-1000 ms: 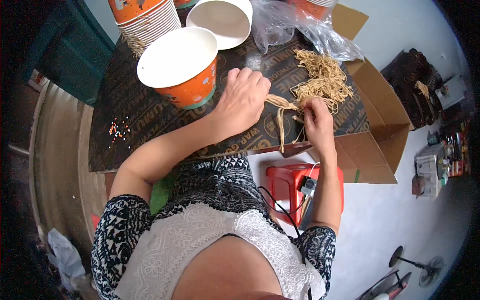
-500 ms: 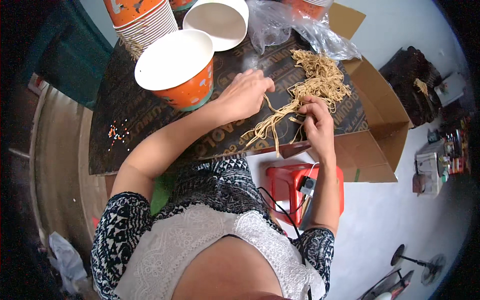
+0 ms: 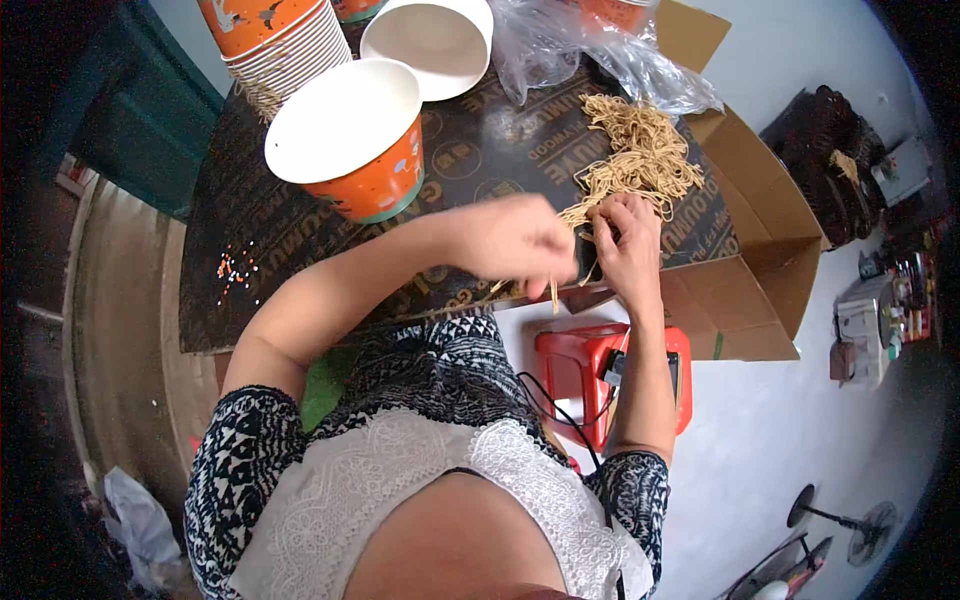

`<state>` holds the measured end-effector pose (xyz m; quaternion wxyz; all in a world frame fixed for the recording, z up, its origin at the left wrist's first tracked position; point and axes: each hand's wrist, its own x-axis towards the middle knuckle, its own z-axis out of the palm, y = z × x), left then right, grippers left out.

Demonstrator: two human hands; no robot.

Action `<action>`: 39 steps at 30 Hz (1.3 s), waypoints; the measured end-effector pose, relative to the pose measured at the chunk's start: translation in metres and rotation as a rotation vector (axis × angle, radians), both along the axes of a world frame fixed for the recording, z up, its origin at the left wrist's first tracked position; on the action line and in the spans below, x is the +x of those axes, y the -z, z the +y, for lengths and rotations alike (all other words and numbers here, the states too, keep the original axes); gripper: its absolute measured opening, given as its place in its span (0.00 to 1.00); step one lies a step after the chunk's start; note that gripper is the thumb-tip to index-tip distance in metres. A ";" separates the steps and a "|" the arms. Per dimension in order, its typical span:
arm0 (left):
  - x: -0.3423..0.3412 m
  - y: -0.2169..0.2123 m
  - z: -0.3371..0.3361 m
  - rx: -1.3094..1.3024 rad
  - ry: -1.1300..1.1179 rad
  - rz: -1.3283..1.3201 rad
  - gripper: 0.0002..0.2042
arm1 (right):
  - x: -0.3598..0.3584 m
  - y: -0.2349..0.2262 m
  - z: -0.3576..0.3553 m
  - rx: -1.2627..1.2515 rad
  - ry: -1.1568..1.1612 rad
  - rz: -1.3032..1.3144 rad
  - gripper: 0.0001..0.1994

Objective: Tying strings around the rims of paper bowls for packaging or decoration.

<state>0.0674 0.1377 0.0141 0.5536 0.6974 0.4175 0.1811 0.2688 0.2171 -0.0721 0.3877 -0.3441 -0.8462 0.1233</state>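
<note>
A tangled heap of thin tan cords (image 3: 645,160) lies at the right side of the dark, print-covered table (image 3: 470,150). My right hand (image 3: 630,240) rests at the near edge of the heap, its fingers bent and pressed together on the cords. My left hand (image 3: 515,240) is smeared by motion over the loose cord ends, just left of the right hand. A few strands show below its fingers at the table's front edge; whether it grips any is unclear. Left of that hand stands an orange paper bucket (image 3: 375,185) with a white inside.
Behind the bucket are a stack of orange paper buckets (image 3: 285,60) and another tipped bucket (image 3: 430,50). A clear plastic bag (image 3: 570,50) lies at the back. Small coloured beads (image 3: 235,270) are scattered at left. An open cardboard box (image 3: 770,220) and a red stool (image 3: 560,360) stand beside the table.
My left hand has moved right and nearer to me, over the loose cord ends. My right hand has closed down onto the cords at the heap's edge.
</note>
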 end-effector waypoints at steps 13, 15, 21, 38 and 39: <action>0.017 0.067 0.066 0.627 -0.473 0.597 0.08 | 0.000 0.001 -0.001 -0.028 -0.001 -0.018 0.07; 0.015 0.064 0.068 0.458 -0.483 0.536 0.07 | -0.002 -0.001 -0.002 -0.047 0.000 -0.005 0.09; 0.014 0.055 0.068 0.337 -0.539 0.437 0.06 | -0.005 -0.005 -0.001 -0.041 0.043 -0.088 0.15; -0.002 0.050 0.048 0.183 -0.598 -0.081 0.04 | -0.011 -0.005 -0.008 0.020 0.082 -0.202 0.13; -0.005 0.050 0.044 0.093 -0.592 -0.225 0.03 | -0.011 -0.004 -0.007 0.050 0.093 -0.198 0.12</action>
